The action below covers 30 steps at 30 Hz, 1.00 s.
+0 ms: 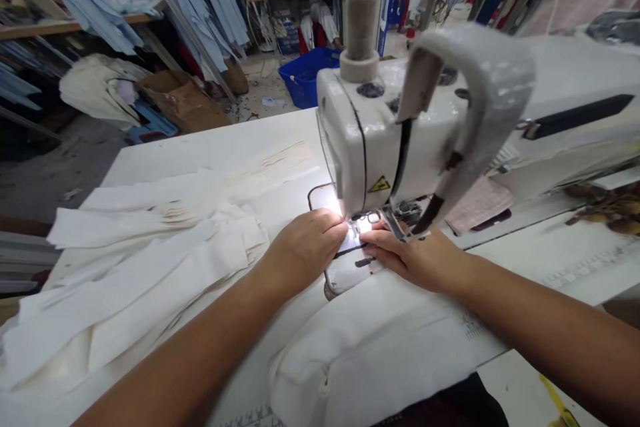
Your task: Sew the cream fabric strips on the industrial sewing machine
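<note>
Your bare forearms (550, 333) reach across a bulky folded white cloth (370, 353) to your left hand (305, 247) and right hand (415, 260), both open, gripping nothing, fingertips pressing a flat white fabric piece (350, 277) beneath the cream sewing machine head (370, 140); a slip could catch a finger there. Long white cotton strips (135, 287) heap along the white table's (210, 153) left edge; beyond stand a blue plastic crate (305, 77) and hanging pale-blue cloth (200, 0).

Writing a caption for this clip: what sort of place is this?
Probably a garment workshop: a white industrial sewing machine on a white worktable, a pile of cut white fabric strips, and pale blue cloth pieces hanging behind.
</note>
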{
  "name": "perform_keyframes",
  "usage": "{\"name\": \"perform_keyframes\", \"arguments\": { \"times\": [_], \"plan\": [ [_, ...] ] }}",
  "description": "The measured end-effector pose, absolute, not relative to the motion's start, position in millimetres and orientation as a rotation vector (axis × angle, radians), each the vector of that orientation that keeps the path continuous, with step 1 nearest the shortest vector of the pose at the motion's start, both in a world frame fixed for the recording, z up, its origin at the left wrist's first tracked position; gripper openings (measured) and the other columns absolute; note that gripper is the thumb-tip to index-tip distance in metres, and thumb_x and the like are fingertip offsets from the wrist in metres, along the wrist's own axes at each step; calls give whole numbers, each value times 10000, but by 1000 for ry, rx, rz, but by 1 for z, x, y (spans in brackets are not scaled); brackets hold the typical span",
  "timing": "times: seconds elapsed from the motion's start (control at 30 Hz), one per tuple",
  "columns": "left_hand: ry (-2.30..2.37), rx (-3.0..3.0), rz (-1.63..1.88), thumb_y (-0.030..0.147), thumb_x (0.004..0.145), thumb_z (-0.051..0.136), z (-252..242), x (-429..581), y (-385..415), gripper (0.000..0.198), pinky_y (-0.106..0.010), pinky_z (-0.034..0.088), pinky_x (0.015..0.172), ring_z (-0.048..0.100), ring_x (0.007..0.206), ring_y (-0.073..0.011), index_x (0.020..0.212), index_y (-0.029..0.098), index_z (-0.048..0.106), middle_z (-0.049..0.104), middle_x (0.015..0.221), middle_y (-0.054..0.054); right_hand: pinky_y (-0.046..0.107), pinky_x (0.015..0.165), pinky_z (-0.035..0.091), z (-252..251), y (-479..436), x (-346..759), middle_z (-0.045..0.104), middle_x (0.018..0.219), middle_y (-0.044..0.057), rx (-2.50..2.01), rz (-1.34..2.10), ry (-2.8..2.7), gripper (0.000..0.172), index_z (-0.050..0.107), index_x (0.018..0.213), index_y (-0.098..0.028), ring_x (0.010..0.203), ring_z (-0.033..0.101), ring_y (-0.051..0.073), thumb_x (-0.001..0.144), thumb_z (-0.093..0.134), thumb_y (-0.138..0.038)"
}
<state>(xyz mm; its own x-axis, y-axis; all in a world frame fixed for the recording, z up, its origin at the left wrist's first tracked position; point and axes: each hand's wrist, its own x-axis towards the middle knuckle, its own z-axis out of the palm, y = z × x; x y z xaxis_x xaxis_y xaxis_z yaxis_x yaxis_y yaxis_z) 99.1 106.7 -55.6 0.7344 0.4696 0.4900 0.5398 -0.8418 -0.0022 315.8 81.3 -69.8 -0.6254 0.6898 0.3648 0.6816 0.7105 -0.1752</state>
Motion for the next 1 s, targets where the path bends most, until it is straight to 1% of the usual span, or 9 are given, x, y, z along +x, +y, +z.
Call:
{"name": "perform_keyframes", "arguments": {
  "times": [0.17, 0.3, 0.4, 0.47, 0.53, 0.63, 0.73, 0.9, 1.0],
  "plan": [
    [-829, -2795, -788, 130, 892, 395, -58, 99, 107, 291, -273, 488, 624, 567, 707, -157, 636, 197, 515, 552, 646, -24, 369, 763, 495, -70, 81, 317, 650, 886, 112, -1067, 105, -2506, 276, 674, 1024, -209, 924, 579, 238, 920, 450, -331],
    [-829, -2780, -840, 124, 891, 418, -60, 99, 104, 223, -271, 499, 652, 585, 760, -153, 728, 194, 552, 593, 728, -32, 302, 680, 481, -65, 78, 316, 645, 891, 96, -1158, 210, -2506, 281, 674, 1009, -219, 899, 573, 212, 926, 438, -348],
    [-796, -2773, -825, 107, 876, 445, -62, 98, 103, 166, -282, 506, 674, 595, 782, -151, 801, 190, 568, 607, 744, -22, 260, 625, 445, -61, 77, 317, 639, 856, 68, -1220, 296, -2496, 253, 685, 926, -234, 837, 567, 185, 917, 456, -341],
    [-789, -2742, -837, 107, 864, 475, -63, 97, 103, 125, -305, 507, 715, 598, 783, -153, 859, 183, 575, 625, 770, -22, 256, 625, 434, -59, 78, 318, 633, 810, 55, -1224, 334, -2479, 253, 689, 882, -232, 827, 563, 181, 915, 458, -331],
    [-826, -2708, -840, 128, 863, 492, -65, 97, 103, 104, -330, 502, 741, 595, 785, -164, 898, 179, 575, 644, 811, -32, 269, 653, 436, -57, 79, 320, 629, 803, 52, -1236, 339, -2462, 257, 688, 876, -226, 868, 560, 193, 915, 453, -322],
    [-905, -2696, -780, 165, 881, 472, -67, 97, 102, 103, -340, 497, 715, 581, 775, -177, 896, 180, 573, 651, 846, -45, 295, 696, 434, -54, 81, 322, 628, 843, 55, -1283, 352, -2453, 260, 678, 889, -215, 902, 552, 202, 917, 437, -308],
    [-914, -2685, -736, 162, 891, 446, -68, 94, 99, 125, -320, 495, 675, 572, 750, -174, 872, 179, 568, 646, 838, -45, 304, 717, 424, -51, 81, 324, 623, 847, 55, -1281, 414, -2450, 264, 662, 873, -194, 866, 551, 189, 920, 423, -297],
    [-886, -2643, -587, 65, 855, 434, -63, 81, 78, 147, -293, 491, 590, 574, 716, -183, 874, 140, 559, 636, 775, -66, 293, 689, 407, -50, 80, 325, 612, 805, 51, -1294, 407, -2432, 282, 641, 821, -184, 799, 545, 174, 920, 411, -313],
    [-886, -2640, -513, 20, 838, 407, -58, 76, 58, 190, -287, 489, 563, 581, 696, -185, 861, 123, 564, 637, 754, -78, 287, 671, 403, -52, 80, 325, 617, 810, 51, -1276, 405, -2443, 286, 648, 833, -188, 765, 546, 166, 920, 410, -322]
  ]
}}
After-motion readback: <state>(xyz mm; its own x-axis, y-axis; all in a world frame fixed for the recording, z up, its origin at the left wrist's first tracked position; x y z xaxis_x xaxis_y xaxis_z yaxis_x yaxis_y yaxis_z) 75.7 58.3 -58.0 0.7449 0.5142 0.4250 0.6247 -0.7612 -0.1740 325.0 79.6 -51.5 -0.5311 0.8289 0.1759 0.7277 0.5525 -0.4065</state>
